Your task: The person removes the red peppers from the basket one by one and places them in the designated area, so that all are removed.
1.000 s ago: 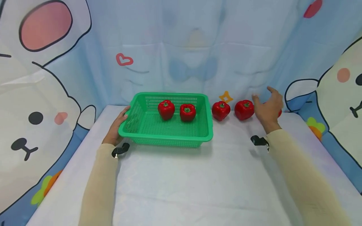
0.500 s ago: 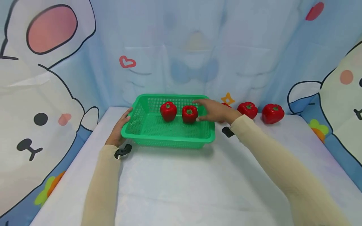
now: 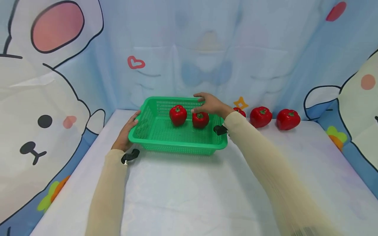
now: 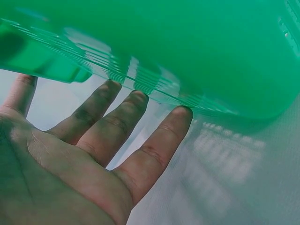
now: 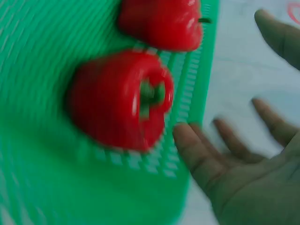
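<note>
A green perforated basket [image 3: 165,144] stands on the white cloth with two red bell peppers inside, the left one [image 3: 178,115] and the right one [image 3: 200,120]. My left hand [image 3: 126,132] rests at the basket's left end; in the left wrist view its extended fingertips [image 4: 180,112] touch the slotted wall. Over the basket's back right side hovers my right hand [image 3: 211,104], fingers spread and holding nothing. In the right wrist view that hand's fingers [image 5: 197,152] are close beside the right pepper [image 5: 119,101], apart from it.
Three more red bell peppers stand in a row right of the basket: one [image 3: 240,111] partly hidden by the right arm, a middle one [image 3: 261,117] and a far right one [image 3: 287,119]. A cartoon-printed curtain [image 3: 206,49] rises behind the table [image 3: 183,190].
My right hand has swung left from the far right pepper to above the basket, then slightly farther back. My left hand and the peppers stay in place; the head view shifts a little.
</note>
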Available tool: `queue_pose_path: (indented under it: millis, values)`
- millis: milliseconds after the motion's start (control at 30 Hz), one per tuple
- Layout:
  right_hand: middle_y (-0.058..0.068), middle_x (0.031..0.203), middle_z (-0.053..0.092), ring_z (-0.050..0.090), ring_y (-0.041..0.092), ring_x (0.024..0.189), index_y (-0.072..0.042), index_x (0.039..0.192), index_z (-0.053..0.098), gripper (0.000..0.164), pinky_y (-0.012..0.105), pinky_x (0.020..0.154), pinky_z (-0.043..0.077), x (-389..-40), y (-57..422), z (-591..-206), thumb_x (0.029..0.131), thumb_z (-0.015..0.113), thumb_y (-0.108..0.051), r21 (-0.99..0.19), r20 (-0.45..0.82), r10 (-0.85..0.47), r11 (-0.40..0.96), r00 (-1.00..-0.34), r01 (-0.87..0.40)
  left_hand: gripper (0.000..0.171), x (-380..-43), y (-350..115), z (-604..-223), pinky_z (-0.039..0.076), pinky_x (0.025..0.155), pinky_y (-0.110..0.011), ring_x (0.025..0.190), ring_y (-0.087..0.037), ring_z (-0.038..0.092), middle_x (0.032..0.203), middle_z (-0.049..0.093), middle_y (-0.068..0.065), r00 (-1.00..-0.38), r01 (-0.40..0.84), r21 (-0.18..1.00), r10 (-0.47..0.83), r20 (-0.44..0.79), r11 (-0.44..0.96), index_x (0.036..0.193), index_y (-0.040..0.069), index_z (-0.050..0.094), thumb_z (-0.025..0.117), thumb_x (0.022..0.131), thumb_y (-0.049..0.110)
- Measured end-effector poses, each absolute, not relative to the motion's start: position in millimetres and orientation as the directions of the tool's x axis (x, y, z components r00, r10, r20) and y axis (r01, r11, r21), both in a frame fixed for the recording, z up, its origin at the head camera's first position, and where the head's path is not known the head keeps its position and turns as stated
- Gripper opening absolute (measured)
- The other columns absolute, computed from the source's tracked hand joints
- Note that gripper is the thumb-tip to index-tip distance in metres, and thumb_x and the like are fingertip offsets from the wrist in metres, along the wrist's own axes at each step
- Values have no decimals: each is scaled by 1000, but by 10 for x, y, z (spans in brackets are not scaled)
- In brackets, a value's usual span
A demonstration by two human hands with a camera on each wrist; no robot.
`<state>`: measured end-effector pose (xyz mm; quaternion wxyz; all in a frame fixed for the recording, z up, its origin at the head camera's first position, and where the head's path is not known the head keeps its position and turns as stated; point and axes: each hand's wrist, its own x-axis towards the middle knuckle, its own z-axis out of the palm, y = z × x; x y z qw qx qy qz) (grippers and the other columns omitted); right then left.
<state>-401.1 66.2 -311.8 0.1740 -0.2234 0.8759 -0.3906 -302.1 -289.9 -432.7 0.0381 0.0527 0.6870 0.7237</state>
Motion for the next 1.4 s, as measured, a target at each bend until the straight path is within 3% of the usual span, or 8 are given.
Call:
queue_pose_path:
  millis: [133, 267, 433, 733, 1100, 1400]
  values:
    - [18, 160, 26, 31, 37, 144, -11, 157, 25, 80, 54, 111, 37, -4069, 639, -3255, 91, 71, -20, -779, -196, -391, 619, -899, -100, 55, -3038, -2870, -4350, 41, 98, -27, 142, -28, 30, 164, 16, 0, -993, 14, 999, 116, 20, -52, 156, 41, 19, 38, 105, 46]
    - [18, 159, 27, 32, 38, 143, -9, 156, 27, 81, 54, 111, 37, -4098, 655, -3397, 90, 72, -18, -691, -227, -322, 718, -919, -81, 54, -3051, -2831, -4353, 41, 98, -26, 140, -27, 32, 164, 18, 1, -994, 13, 998, 108, 19, -59, 156, 41, 21, 39, 105, 45]
    - [20, 158, 28, 33, 39, 142, -6, 154, 31, 80, 52, 109, 40, -4117, 700, -3534, 88, 74, -15, -619, -257, -312, 780, -915, -92, 57, -3063, -2805, -4342, 44, 95, -24, 138, -26, 34, 164, 17, 1, -990, 26, 997, 134, 35, -68, 158, 36, 17, 38, 106, 44]
    - [21, 152, 36, 40, 39, 136, -6, 154, 31, 81, 50, 103, 46, -4122, 727, -3596, 85, 74, -6, -631, -265, -298, 773, -917, -69, 57, -3066, -2790, -4309, 45, 92, -21, 125, -17, 41, 162, 19, -4, -992, 17, 996, 126, 28, -84, 157, 37, 21, 40, 105, 44]
    - [19, 148, 40, 45, 35, 129, -4, 150, 31, 80, 49, 100, 49, -4094, 766, -3585, 85, 76, -19, -642, -280, -297, 765, -913, -52, 57, -3076, -2758, -4321, 45, 92, -21, 128, -19, 41, 163, 19, -4, -991, 18, 997, 133, 29, -81, 158, 36, 20, 40, 105, 43]
    - [19, 153, 34, 55, 38, 119, -6, 152, 29, 80, 49, 97, 52, -3948, 869, -3364, 88, 74, -21, -749, -201, -358, 656, -912, -93, 55, -3061, -2757, -4304, 48, 90, -21, 122, -16, 45, 163, 19, -7, -989, 25, 995, 141, 39, -99, 156, 39, 23, 41, 105, 44]
